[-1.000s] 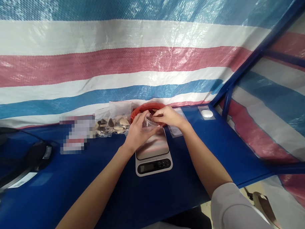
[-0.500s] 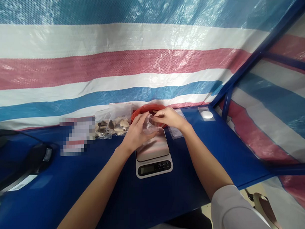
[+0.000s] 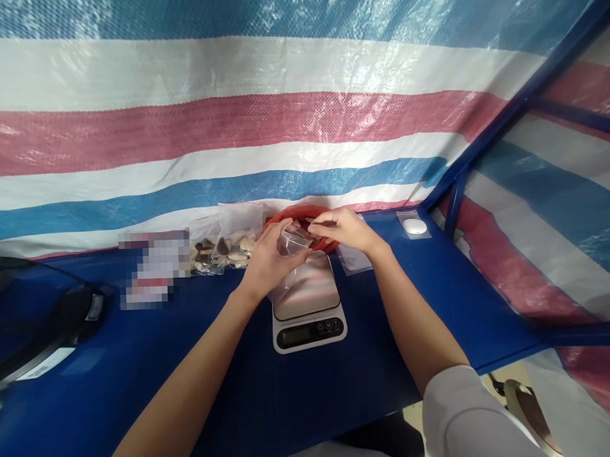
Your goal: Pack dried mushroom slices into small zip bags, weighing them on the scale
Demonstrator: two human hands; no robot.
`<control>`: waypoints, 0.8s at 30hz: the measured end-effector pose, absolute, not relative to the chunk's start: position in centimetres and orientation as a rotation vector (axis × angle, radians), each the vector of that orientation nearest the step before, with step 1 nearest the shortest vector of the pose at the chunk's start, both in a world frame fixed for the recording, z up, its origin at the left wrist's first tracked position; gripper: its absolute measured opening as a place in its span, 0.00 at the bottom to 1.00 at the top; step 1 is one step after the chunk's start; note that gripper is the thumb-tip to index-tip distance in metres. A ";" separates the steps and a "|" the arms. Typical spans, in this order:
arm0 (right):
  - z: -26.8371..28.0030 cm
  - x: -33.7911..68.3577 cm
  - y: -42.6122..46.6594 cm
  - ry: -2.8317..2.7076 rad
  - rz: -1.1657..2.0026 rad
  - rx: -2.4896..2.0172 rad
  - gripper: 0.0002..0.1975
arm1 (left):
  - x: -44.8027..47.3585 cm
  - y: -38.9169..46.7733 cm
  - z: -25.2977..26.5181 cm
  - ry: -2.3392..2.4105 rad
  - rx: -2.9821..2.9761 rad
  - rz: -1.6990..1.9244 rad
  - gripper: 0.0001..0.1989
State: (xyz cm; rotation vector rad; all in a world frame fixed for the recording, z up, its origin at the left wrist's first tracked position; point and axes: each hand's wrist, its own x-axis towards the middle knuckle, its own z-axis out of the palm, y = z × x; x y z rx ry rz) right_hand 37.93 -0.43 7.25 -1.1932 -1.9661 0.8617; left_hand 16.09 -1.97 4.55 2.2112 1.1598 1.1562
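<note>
My left hand [image 3: 269, 262] has its fingers and thumb closed around a clear plastic bag [image 3: 294, 241], which hangs mouth-up over the back of a white digital kitchen scale [image 3: 310, 291]. Just right of the bag's mouth is my right hand [image 3: 346, 230], fingertips pinched together over a red bag [image 3: 307, 210]. Whatever those fingertips hold is too small to make out. Brownish pieces lie inside the red bag, partly hidden by both hands. The scale's display shows no readable figure.
Left of the scale lie clear bags filled with pale and dark pieces [image 3: 236, 249]. Flat clear bags [image 3: 355, 259] sit right of it, with a white oval object [image 3: 415, 226] farther right. A black device [image 3: 72, 313] stands at left on the blue table [image 3: 389, 359].
My right hand has drawn back slightly to the right from the clear bag's mouth, toward the red bag. My left hand keeps hold of the clear bag in nearly the same place.
</note>
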 end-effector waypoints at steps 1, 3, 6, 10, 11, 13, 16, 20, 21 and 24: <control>7.1 38.3 -0.4 -1.935 0.867 -1.194 0.15 | 15.9 -1.8 4.7 1.166 2.192 1.170 0.31; 6.9 39.1 -0.2 -1.879 0.865 -1.211 0.15 | 15.6 -1.6 4.9 1.188 2.143 1.181 0.31; 6.6 39.8 0.0 -1.883 0.737 -1.283 0.15 | 15.2 -1.3 5.1 1.239 2.056 1.158 0.32; 6.7 39.1 0.3 -2.059 0.534 -1.431 0.13 | 14.9 -1.3 5.5 1.308 1.974 1.104 0.33; 6.7 38.7 0.4 -2.112 0.507 -1.470 0.13 | 14.8 -1.3 5.6 1.311 1.968 1.100 0.33; 6.7 37.9 0.9 -2.211 0.445 -1.522 0.14 | 14.6 -1.2 5.8 1.304 1.968 1.109 0.33; 6.2 36.9 2.0 -2.331 0.359 -1.539 0.14 | 14.3 -1.1 5.9 1.294 1.966 1.128 0.32; 5.6 36.4 3.3 -2.400 0.364 -1.574 0.16 | 14.1 -0.9 5.7 1.265 1.949 1.101 0.32; 5.6 36.3 3.4 -2.405 0.365 -1.599 0.17 | 14.1 -0.9 5.7 1.259 1.951 1.094 0.33; 5.4 36.0 3.7 -2.420 0.356 -1.731 0.19 | 14.0 -0.8 5.6 1.253 1.960 1.102 0.32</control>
